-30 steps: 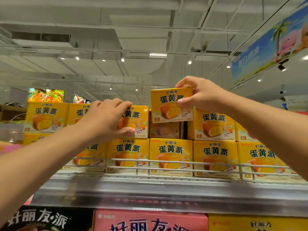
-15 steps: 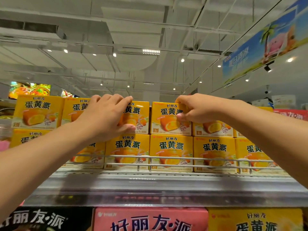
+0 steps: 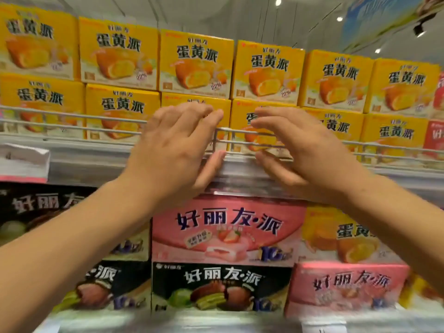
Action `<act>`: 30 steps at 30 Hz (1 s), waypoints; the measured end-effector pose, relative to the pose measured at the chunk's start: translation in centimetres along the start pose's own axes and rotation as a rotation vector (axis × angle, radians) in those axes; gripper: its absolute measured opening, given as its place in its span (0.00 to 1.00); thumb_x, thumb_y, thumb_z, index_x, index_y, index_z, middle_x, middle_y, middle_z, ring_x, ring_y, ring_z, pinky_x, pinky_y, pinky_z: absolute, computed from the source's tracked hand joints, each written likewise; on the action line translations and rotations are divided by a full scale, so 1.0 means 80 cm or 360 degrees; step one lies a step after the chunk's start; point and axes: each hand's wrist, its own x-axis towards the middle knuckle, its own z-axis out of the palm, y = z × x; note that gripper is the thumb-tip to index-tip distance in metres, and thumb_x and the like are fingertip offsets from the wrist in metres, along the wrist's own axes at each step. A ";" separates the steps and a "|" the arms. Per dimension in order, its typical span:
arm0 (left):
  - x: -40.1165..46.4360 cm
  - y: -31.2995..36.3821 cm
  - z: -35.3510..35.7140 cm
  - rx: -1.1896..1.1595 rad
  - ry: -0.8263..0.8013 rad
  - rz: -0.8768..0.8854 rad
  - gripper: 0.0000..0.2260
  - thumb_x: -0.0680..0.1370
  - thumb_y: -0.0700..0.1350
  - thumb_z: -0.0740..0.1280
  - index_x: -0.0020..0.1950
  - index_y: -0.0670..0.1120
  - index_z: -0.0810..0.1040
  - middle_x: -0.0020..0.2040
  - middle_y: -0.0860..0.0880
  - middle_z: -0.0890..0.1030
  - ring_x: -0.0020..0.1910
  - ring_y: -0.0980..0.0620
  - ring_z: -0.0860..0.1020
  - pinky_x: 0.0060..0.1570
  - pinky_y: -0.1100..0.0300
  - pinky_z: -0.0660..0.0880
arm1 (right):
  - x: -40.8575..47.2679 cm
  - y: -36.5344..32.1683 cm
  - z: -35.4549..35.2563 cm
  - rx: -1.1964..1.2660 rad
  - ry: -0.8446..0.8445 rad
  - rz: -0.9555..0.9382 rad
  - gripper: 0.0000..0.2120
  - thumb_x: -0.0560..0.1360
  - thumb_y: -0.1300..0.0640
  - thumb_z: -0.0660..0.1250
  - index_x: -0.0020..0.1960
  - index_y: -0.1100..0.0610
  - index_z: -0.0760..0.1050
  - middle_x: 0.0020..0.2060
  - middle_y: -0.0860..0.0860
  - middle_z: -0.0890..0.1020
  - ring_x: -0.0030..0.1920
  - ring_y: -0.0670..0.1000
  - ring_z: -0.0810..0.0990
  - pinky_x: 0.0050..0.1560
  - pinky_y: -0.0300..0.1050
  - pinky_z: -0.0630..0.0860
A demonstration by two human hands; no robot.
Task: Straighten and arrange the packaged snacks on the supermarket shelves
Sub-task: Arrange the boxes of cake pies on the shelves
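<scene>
A wire guard rail [image 3: 72, 121] of pale metal bars runs along the front of the upper shelf, above the shelf's shiny grey edge strip [image 3: 96, 162]. At the far left a white paper tag [image 3: 22, 162] with a pink lower border hangs on that edge. Above, a white ceiling [image 3: 216, 15] carries small round spotlights [image 3: 278, 1], and a blue hanging banner [image 3: 379, 18] slants across the top right corner beside a dark fixture [image 3: 419, 28].
</scene>
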 end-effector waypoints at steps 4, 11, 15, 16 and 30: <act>-0.012 0.006 0.007 0.0068 0.0058 -0.0027 0.23 0.80 0.53 0.58 0.67 0.38 0.74 0.59 0.38 0.78 0.58 0.37 0.75 0.57 0.44 0.68 | -0.025 -0.020 0.030 -0.0120 0.0062 0.0129 0.24 0.76 0.51 0.63 0.68 0.62 0.72 0.67 0.57 0.74 0.67 0.58 0.72 0.67 0.54 0.64; -0.019 0.010 0.019 0.0040 0.0176 -0.0102 0.23 0.81 0.52 0.57 0.68 0.38 0.72 0.60 0.38 0.76 0.59 0.37 0.73 0.61 0.44 0.64 | -0.028 -0.032 0.047 -0.0197 0.0277 0.0281 0.25 0.75 0.50 0.61 0.68 0.61 0.72 0.64 0.55 0.76 0.65 0.58 0.73 0.65 0.51 0.63; -0.059 0.032 0.022 -0.0093 0.0196 -0.0124 0.23 0.80 0.50 0.60 0.71 0.39 0.70 0.72 0.37 0.68 0.73 0.37 0.64 0.72 0.40 0.57 | -0.027 -0.031 0.045 -0.0150 0.0304 0.0297 0.25 0.75 0.50 0.62 0.68 0.60 0.72 0.64 0.55 0.77 0.65 0.57 0.73 0.65 0.50 0.63; -0.079 0.042 0.024 -0.0119 0.0197 -0.0056 0.23 0.79 0.49 0.62 0.70 0.39 0.71 0.73 0.37 0.67 0.73 0.37 0.63 0.72 0.38 0.56 | -0.027 -0.031 0.045 -0.0147 0.0312 0.0294 0.25 0.75 0.50 0.62 0.68 0.60 0.73 0.64 0.55 0.77 0.64 0.57 0.73 0.64 0.49 0.63; -0.137 0.049 0.028 0.0512 -0.0158 -0.0035 0.37 0.77 0.66 0.60 0.79 0.48 0.57 0.77 0.38 0.51 0.77 0.37 0.51 0.74 0.38 0.49 | -0.029 -0.030 0.040 -0.0051 0.0296 0.0293 0.24 0.75 0.49 0.62 0.67 0.59 0.73 0.63 0.53 0.77 0.64 0.55 0.73 0.66 0.49 0.62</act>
